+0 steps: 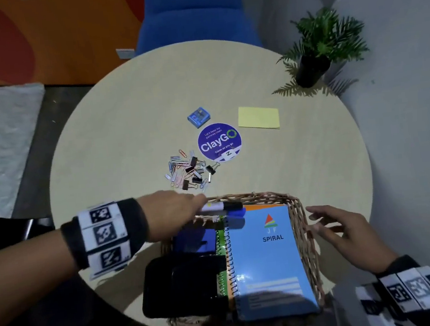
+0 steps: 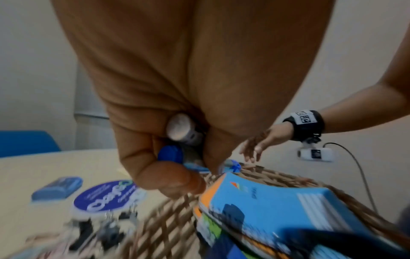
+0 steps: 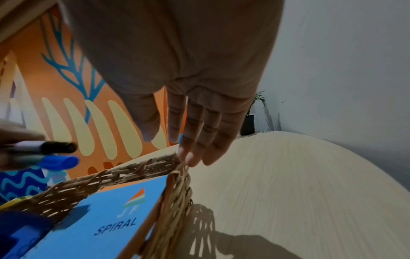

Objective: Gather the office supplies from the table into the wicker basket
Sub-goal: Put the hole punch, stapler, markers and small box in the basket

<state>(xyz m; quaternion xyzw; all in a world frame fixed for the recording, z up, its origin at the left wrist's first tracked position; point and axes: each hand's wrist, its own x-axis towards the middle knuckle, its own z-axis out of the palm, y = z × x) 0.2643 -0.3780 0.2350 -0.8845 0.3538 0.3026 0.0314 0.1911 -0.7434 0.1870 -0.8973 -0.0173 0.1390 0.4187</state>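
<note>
My left hand [image 1: 187, 210] grips two markers [image 1: 224, 210], one with a black cap [image 3: 57, 148] and one with a blue cap [image 3: 60, 162], above the far rim of the wicker basket [image 1: 302, 222]. Inside the basket lie a blue spiral notebook [image 1: 267, 258], a green notebook edge [image 1: 221, 245], a black case [image 1: 185, 284] and a dark blue item [image 1: 196, 241]. My right hand [image 1: 322, 224] is open, its straight fingers [image 3: 193, 140] at the basket's right far corner [image 3: 177, 163]. On the table lie a pile of paper clips and binder clips [image 1: 190, 171], a small blue box [image 1: 199, 115] and a yellow sticky pad [image 1: 258, 118].
A round purple ClayGO sticker [image 1: 219, 142] is fixed to the round pale table [image 1: 113, 126]. A potted plant [image 1: 314, 57] stands at the far right by the wall. A blue chair [image 1: 192, 18] sits behind the table.
</note>
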